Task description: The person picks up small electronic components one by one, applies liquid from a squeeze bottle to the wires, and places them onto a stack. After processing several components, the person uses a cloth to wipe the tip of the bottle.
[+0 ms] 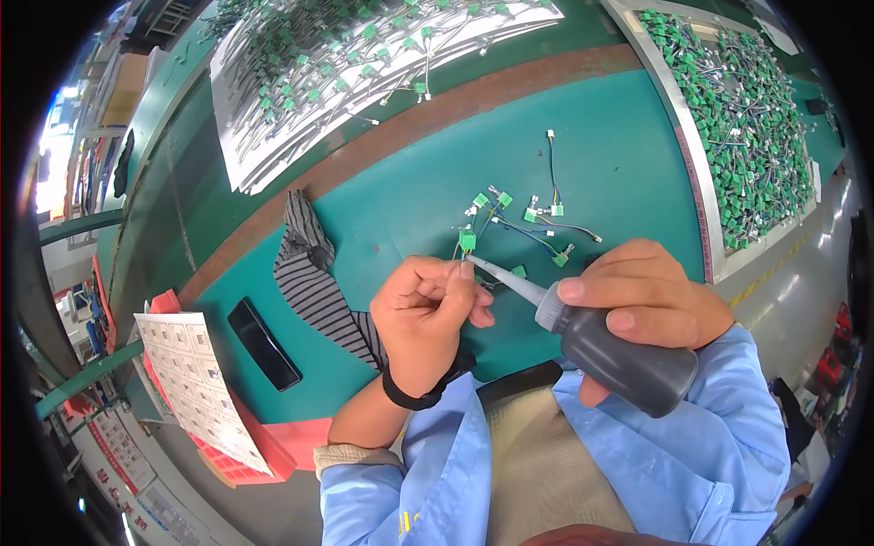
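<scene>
My left hand is closed in a pinch on a green wired connector, whose block stands up above the fingertips. In my right hand lies a dark grey squeeze bottle, tilted, with a long pale nozzle. The nozzle's tip is at the wires just under the green block; whether it touches them I cannot tell. Several more green connectors with short wires, among them one with a white plug end, lie on the green mat beyond my hands.
A white-lined area heaped with wired connectors is at the far left. At the right stands a metal-edged tray full of similar connectors. A striped sleeve, a black phone and a printed sheet on a red bin are to the left.
</scene>
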Demonstrator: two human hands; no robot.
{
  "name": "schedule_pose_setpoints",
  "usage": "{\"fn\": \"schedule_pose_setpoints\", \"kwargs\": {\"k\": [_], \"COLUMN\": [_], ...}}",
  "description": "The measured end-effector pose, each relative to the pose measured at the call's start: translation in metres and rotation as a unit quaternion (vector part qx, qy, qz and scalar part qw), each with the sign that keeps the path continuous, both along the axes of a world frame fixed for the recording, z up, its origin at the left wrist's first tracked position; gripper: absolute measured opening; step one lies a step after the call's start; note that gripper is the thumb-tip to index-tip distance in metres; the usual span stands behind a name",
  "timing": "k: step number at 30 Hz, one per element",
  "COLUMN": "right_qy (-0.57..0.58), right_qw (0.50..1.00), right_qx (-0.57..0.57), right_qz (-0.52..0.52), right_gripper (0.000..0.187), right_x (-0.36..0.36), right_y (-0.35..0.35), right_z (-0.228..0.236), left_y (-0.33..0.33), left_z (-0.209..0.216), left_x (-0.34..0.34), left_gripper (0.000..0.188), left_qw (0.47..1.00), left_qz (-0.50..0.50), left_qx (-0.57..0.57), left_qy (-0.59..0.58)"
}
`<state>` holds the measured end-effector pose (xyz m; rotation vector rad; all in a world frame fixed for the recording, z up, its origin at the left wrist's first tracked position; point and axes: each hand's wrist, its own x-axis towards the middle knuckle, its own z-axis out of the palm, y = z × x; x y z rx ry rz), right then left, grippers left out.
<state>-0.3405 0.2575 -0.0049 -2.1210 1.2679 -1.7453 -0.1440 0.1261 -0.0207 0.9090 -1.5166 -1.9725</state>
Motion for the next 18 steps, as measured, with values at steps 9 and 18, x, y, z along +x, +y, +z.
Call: {"fn": "schedule_pose_setpoints", "kwargs": {"k": [9, 18], "right_qy": [0.010, 0.024], "right_qw": [1.000, 0.999], "right_qx": [-0.003, -0.018], "right_qz": [-0.004, -0.018], "right_gripper": [0.078, 0.077], "right_x": [0.0018, 0.0015], "right_y": [0.0017, 0.0018], "right_z": [-0.0025, -0.0054], "left_y": [0.0027, 0.0003], "left_z": [-0.0004, 0.0001], "left_x": [0.0009, 0.0026], "left_gripper": [0.004, 0.004], "left_qw": [1.000, 1.000], "left_qz": [0.007, 0.001], "left_qx": [-0.029, -0.019], "left_qy": [0.006, 0.002]}}
